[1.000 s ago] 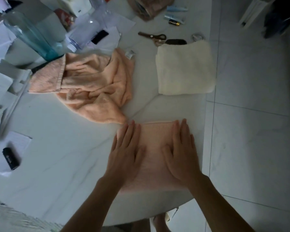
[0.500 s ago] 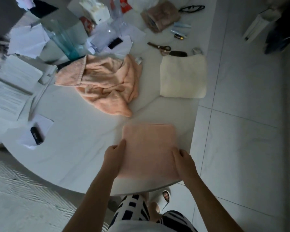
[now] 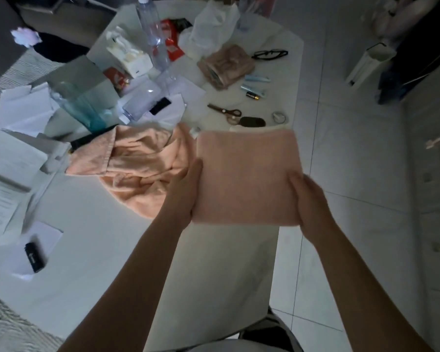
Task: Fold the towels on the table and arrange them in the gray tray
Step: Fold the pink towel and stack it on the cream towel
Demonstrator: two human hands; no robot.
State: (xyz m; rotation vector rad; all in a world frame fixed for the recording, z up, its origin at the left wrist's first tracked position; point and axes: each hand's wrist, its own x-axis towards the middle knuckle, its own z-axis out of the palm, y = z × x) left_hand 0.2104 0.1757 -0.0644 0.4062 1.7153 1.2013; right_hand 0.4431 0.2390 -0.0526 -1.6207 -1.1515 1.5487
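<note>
Dim, bluish light — soft blur, wide-angle bending

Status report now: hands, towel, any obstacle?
Left hand and right hand grip folded pink towel, lifted. Cream towel beneath. Gray tray unseen.

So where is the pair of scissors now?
The scissors lie on the far part of the table, just beyond the folded pink towel held by both hands.

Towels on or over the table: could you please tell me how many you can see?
3: a folded pink towel held up between both hands, a crumpled peach towel left of it, and a cream towel mostly hidden behind it.
</note>
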